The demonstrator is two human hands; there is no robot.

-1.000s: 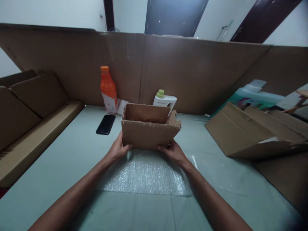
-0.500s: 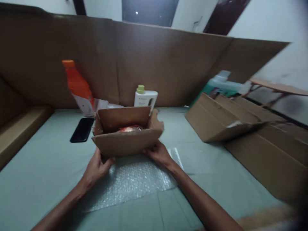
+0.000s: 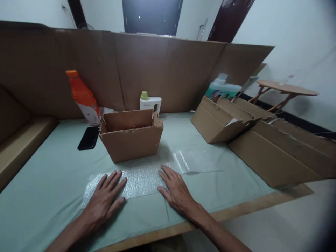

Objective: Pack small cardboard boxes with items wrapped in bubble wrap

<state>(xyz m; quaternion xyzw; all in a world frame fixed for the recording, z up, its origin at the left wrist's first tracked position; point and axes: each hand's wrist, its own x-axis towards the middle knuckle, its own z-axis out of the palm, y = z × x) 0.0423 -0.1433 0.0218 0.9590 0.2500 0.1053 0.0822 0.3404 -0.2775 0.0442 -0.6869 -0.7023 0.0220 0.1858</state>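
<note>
Under left hand and right hand, apart, gripping nothing: bubble wrap laid flat; beyond them, box upright, top still open.

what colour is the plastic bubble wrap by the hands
The flat plastic bubble wrap is clear with whitish glints, best seen in the head view.

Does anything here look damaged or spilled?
Yes, the small open cardboard box just beyond the bubble wrap looks damaged: its top edges are ragged and its right end is notched, as if torn or roughly cut. No spill shows.
</note>
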